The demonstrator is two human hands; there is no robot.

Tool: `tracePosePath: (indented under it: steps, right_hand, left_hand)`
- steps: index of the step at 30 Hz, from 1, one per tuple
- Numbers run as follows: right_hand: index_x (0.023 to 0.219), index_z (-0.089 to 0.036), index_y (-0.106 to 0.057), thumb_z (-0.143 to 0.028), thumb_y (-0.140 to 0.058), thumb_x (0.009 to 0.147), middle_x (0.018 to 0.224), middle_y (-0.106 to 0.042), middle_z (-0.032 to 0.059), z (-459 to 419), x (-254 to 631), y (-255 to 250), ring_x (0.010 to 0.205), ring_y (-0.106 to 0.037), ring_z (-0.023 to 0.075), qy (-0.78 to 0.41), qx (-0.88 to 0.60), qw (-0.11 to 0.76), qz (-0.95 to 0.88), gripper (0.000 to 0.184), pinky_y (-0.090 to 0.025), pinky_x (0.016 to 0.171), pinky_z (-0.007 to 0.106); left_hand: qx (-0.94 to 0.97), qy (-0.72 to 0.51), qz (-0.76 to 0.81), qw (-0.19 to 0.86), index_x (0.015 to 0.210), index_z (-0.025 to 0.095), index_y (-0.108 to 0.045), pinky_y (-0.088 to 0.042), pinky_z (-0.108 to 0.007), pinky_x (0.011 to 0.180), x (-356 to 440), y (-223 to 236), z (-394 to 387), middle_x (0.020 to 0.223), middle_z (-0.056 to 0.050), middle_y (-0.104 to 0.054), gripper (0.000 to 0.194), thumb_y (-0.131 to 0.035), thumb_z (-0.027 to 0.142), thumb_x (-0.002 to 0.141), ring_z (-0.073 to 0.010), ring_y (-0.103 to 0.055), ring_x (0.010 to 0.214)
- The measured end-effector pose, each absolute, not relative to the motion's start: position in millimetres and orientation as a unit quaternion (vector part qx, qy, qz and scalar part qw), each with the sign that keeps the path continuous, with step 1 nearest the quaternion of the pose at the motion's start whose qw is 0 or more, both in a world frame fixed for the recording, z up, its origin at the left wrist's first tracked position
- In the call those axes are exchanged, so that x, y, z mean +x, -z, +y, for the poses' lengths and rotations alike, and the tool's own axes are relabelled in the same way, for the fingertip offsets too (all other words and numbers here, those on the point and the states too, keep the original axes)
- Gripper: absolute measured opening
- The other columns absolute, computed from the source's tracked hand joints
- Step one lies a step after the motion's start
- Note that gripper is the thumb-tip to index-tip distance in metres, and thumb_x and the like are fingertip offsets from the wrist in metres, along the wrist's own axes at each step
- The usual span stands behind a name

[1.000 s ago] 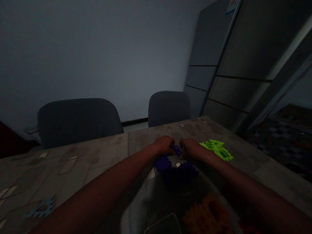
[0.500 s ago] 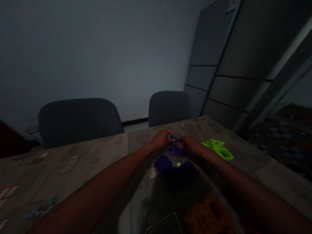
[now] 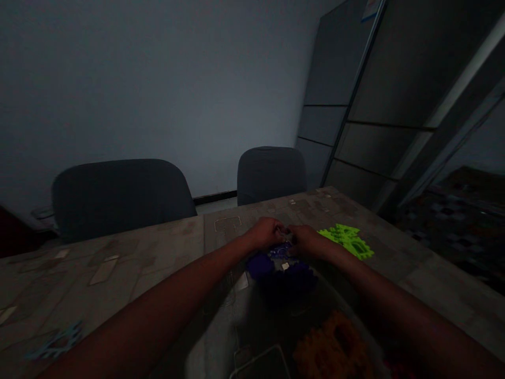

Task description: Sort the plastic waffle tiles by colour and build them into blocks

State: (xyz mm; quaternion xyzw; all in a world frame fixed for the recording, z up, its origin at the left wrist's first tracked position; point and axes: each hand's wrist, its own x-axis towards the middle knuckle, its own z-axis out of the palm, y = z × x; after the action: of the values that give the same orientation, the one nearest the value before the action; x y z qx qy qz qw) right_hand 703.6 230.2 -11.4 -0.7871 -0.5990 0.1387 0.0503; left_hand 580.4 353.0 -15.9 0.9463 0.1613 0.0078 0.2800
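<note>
My left hand (image 3: 265, 232) and my right hand (image 3: 306, 240) are close together over the far part of the table. Fingers of both are curled around a purple notched plastic building piece (image 3: 281, 250), mostly hidden by them and dim. Just in front of the hands, more purple pieces (image 3: 261, 266) lie in a dark cluster. Beside my right wrist, bright green notched pieces (image 3: 347, 240) rest on the table. Nearer to me are orange notched pieces (image 3: 331, 347), below and between my forearms.
The table (image 3: 158, 247) has a patterned cover. A light blue notched piece (image 3: 59, 341) lies at the near left, by my left forearm. Two grey chairs, one left (image 3: 122, 195) and one right (image 3: 271, 176), stand across the table. Tall cabinets (image 3: 379, 105) rise at the right.
Both hands have come down slightly towards me, onto the purple pieces, and closer together. The purple piece between them is now more covered by fingers. The view has shifted slightly.
</note>
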Motion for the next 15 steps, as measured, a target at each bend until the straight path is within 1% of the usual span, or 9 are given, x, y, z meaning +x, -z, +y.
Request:
tracePosePath:
  steps: [2, 4, 6, 8, 11, 13, 15]
  right_hand:
    - [0.133, -0.015, -0.057, -0.019, -0.084, 0.063, 0.121, -0.070, 0.0149, 230.0, 700.8, 13.3, 0.106, -0.067, 0.0280, -0.147, -0.781, 0.052, -0.604, 0.076, -0.048, 0.083, 0.028]
    - [0.137, -0.014, -0.054, -0.018, -0.086, 0.060, 0.127, -0.066, 0.0169, 230.0, 699.8, 14.1, 0.113, -0.064, 0.0295, -0.151, -0.775, 0.051, -0.611, 0.083, -0.047, 0.087, 0.030]
    - [0.135, -0.015, -0.055, -0.018, -0.086, 0.060, 0.130, -0.065, 0.0167, 230.4, 700.4, 13.9, 0.117, -0.061, 0.0303, -0.151, -0.771, 0.049, -0.617, 0.081, -0.046, 0.090, 0.031]
    - [0.132, -0.017, -0.057, -0.017, -0.083, 0.063, 0.128, -0.066, 0.0145, 231.6, 702.1, 13.4, 0.117, -0.061, 0.0291, -0.151, -0.769, 0.045, -0.620, 0.074, -0.046, 0.089, 0.030]
    - [0.127, -0.017, -0.060, -0.016, -0.081, 0.065, 0.116, -0.071, 0.0118, 235.1, 705.2, 14.0, 0.105, -0.067, 0.0263, -0.154, -0.774, 0.035, -0.614, 0.065, -0.046, 0.080, 0.027]
    - [0.124, -0.016, -0.061, -0.016, -0.082, 0.064, 0.110, -0.073, 0.0110, 237.8, 706.6, 15.6, 0.098, -0.068, 0.0251, -0.153, -0.778, 0.030, -0.608, 0.064, -0.045, 0.074, 0.026]
    - [0.122, -0.016, -0.062, -0.016, -0.082, 0.063, 0.106, -0.074, 0.0099, 239.9, 707.1, 17.4, 0.095, -0.068, 0.0241, -0.150, -0.781, 0.030, -0.606, 0.063, -0.044, 0.070, 0.025]
  left_hand:
    - [0.944, -0.017, 0.175, 0.278, 0.106, 0.012, -0.063, -0.054, -0.044, 0.091, 578.3, 17.3, 357.9, 0.104, -0.006, -0.064, 0.022, -0.067, 0.032, 0.096, -0.0242, -0.063, 0.098]
    - [0.941, -0.019, 0.183, 0.285, 0.108, 0.012, -0.062, -0.054, -0.046, 0.093, 576.8, 19.7, 361.8, 0.108, -0.007, -0.063, 0.022, -0.066, 0.031, 0.097, -0.0251, -0.063, 0.102]
    - [0.937, -0.015, 0.178, 0.299, 0.110, 0.013, -0.062, -0.054, -0.047, 0.095, 575.9, 22.5, 363.6, 0.111, -0.008, -0.063, 0.023, -0.066, 0.030, 0.096, -0.0254, -0.062, 0.104]
    - [0.934, -0.010, 0.169, 0.315, 0.110, 0.013, -0.062, -0.053, -0.047, 0.096, 575.4, 25.0, 363.7, 0.112, -0.008, -0.063, 0.022, -0.067, 0.029, 0.096, -0.0254, -0.062, 0.105]
    - [0.929, -0.011, 0.163, 0.333, 0.111, 0.013, -0.062, -0.052, -0.048, 0.097, 574.5, 27.8, 363.3, 0.113, -0.008, -0.063, 0.023, -0.067, 0.029, 0.096, -0.0258, -0.062, 0.106]
    - [0.925, -0.011, 0.164, 0.342, 0.112, 0.013, -0.062, -0.053, -0.048, 0.097, 573.4, 29.3, 363.4, 0.112, -0.008, -0.063, 0.024, -0.067, 0.030, 0.096, -0.0257, -0.062, 0.106]
    - [0.921, -0.008, 0.165, 0.352, 0.112, 0.013, -0.061, -0.054, -0.046, 0.094, 572.0, 30.9, 363.6, 0.110, -0.008, -0.063, 0.024, -0.067, 0.030, 0.096, -0.0254, -0.063, 0.103]
